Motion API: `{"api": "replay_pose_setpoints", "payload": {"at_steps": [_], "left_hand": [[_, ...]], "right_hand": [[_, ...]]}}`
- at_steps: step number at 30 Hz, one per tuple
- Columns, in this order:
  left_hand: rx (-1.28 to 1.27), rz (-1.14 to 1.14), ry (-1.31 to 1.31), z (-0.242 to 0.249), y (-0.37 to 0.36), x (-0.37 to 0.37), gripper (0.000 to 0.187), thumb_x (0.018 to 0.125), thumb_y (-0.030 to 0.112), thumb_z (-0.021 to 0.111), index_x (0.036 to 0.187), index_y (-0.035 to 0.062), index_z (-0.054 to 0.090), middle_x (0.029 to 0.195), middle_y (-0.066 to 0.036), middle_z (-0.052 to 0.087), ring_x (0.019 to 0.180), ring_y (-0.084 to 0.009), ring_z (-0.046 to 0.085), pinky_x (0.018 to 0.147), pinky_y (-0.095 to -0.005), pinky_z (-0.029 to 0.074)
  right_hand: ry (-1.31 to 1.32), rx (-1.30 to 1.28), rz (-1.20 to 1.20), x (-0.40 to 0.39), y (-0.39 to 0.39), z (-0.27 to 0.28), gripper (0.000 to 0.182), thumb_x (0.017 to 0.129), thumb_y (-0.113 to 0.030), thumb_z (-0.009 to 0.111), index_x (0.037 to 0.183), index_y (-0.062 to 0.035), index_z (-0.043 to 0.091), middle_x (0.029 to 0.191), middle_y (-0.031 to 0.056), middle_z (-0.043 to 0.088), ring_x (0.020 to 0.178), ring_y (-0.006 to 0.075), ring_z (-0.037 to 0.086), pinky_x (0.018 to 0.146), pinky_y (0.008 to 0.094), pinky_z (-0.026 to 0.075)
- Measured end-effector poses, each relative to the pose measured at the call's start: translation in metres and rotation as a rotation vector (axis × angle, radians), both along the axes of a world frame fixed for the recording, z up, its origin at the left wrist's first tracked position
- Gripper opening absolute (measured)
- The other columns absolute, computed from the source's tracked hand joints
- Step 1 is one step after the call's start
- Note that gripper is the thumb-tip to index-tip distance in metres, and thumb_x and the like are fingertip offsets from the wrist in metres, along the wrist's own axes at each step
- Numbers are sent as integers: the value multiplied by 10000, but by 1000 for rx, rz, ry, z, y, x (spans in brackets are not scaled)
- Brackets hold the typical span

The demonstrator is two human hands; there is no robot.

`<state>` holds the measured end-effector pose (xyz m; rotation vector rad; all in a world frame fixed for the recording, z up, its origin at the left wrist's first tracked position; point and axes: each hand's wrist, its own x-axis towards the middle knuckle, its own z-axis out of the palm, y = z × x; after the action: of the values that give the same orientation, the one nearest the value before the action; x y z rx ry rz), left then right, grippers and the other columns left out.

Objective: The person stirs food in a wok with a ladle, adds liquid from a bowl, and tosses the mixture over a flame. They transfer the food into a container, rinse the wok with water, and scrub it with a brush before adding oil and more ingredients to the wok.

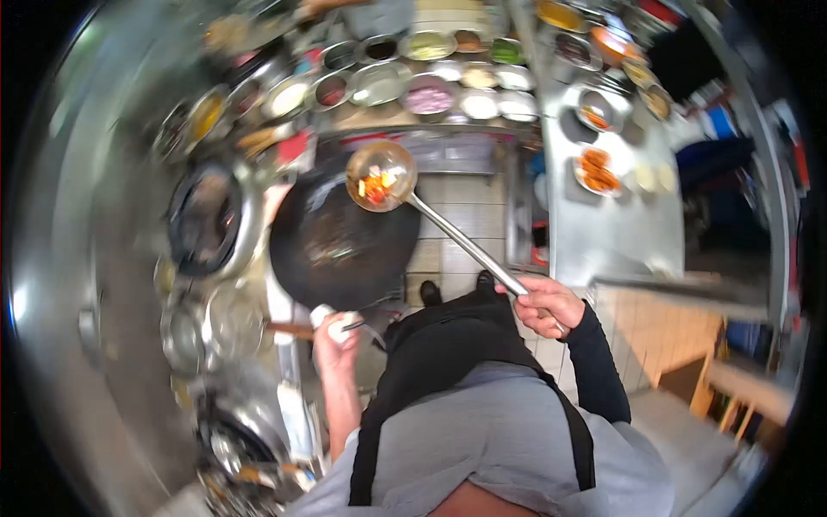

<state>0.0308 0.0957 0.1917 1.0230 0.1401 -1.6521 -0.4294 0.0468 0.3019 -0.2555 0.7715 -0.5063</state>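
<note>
My right hand (549, 308) is closed round the long metal handle of a ladle (469, 244). The ladle's round bowl, held above the upper right part of a dark wok (336, 246), contains red and yellow food pieces (376, 184). My left hand (337, 342) grips a white cloth (334, 326) at the wok's near edge, where the wok's handle seems to be covered. A few small bits of food lie at the bottom of the wok.
Bowls of ingredients (429, 96) line the shelf beyond the wok. A plate of orange food (596, 171) rests on the steel counter (616, 231) at right. At left are a second burner (205, 220) and metal bowls (234, 321). Part of another person (379, 17) shows at the top.
</note>
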Motion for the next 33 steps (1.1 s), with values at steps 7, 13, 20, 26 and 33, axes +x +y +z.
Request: {"api": "replay_pose_setpoints", "payload": {"at_steps": [7, 13, 20, 26, 33], "left_hand": [[-99, 198, -65, -7, -77, 139, 155, 938, 159, 582, 902, 11, 555, 780, -166, 575, 511, -165, 500, 340, -215, 339], [-119, 310, -161, -42, -170, 284, 253, 923, 188, 605, 989, -20, 478, 812, -195, 550, 529, -164, 505, 372, -214, 360], [-323, 416, -138, -131, -250, 387, 182, 943, 187, 548, 867, 29, 498, 692, -89, 498, 550, -181, 481, 450, -246, 402], [-230, 449, -138, -159, -282, 377, 276, 978, 264, 525, 827, 37, 484, 660, -56, 471, 550, -187, 481, 455, -245, 426], [-128, 793, -250, -148, -276, 323, 462, 974, 549, 576, 955, 88, 557, 726, -87, 580, 568, -190, 561, 477, -268, 475]], "right_hand": [[820, -316, -469, -25, 51, 42, 363, 996, -103, 568, 1351, -30, 556, 634, -22, 448, 443, 63, 405, 345, 236, 330], [1447, -437, -582, -47, 53, -18, 240, 912, -106, 610, 1119, 16, 602, 667, 83, 558, 554, 197, 564, 546, 377, 477], [1759, -441, -642, -43, 37, -76, 261, 869, -134, 600, 1079, 22, 617, 787, 231, 666, 755, 406, 672, 735, 471, 527], [1875, -412, -565, -49, 39, -74, 336, 866, -138, 590, 1159, 26, 606, 819, 271, 687, 810, 448, 691, 754, 497, 539], [1773, -468, -795, -48, 49, -103, 368, 929, -146, 598, 1262, 8, 570, 733, 136, 632, 598, 275, 623, 550, 418, 493]]}}
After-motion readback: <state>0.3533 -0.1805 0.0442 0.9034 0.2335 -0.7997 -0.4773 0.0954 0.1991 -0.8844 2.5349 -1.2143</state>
